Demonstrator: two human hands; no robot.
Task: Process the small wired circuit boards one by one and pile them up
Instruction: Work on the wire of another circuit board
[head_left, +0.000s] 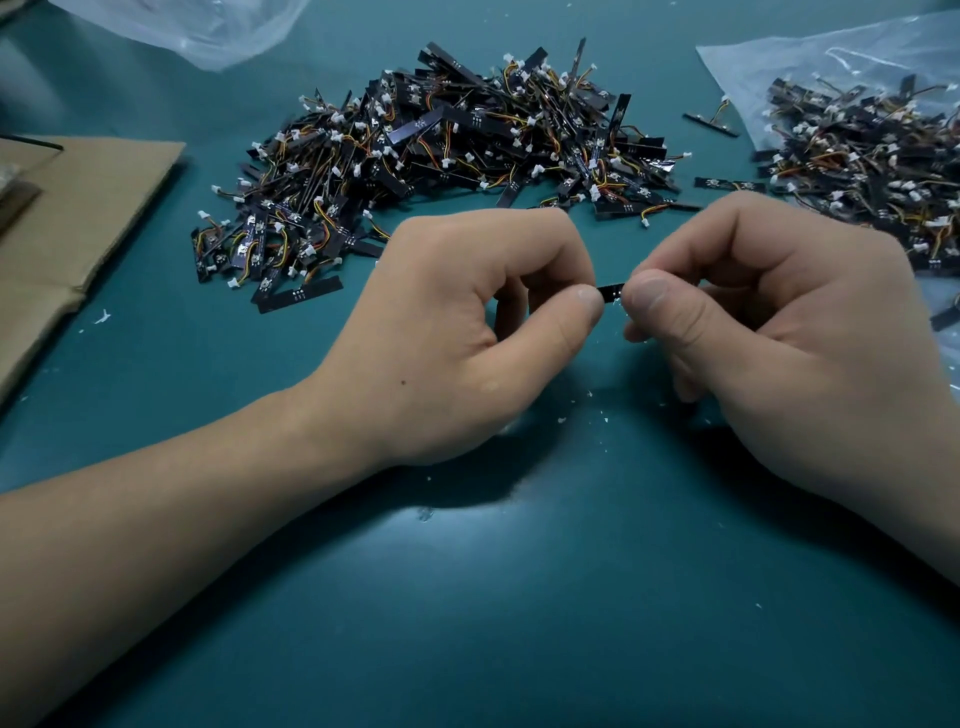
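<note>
A: What sits on the table (519, 597)?

B: It is green, with a big pile (441, 156) of black wired boards spread across the far middle. At the far right a clear bag (831, 57) carries a second heap (872, 156), cut off by the frame edge. Cardboard (88, 208) lies flat at the left, also cut off.

A: And the hands?

B: Both are near the table's middle, in front of the pile, fingers curled in tight. The left hand (467, 332) pinches one end of a single board (611, 291) between thumb and forefinger. The right hand (779, 338) pinches the other end the same way. The thumb tips nearly meet.

A: How much of that board shows?

B: Only a short black strip between the two thumbs, roughly level, held above the table. The rest hides behind the fingers, so I cannot tell whether a wire hangs from it.

A: Anything smaller?

B: White flecks (561, 418) lie scattered on the table under the hands.
</note>
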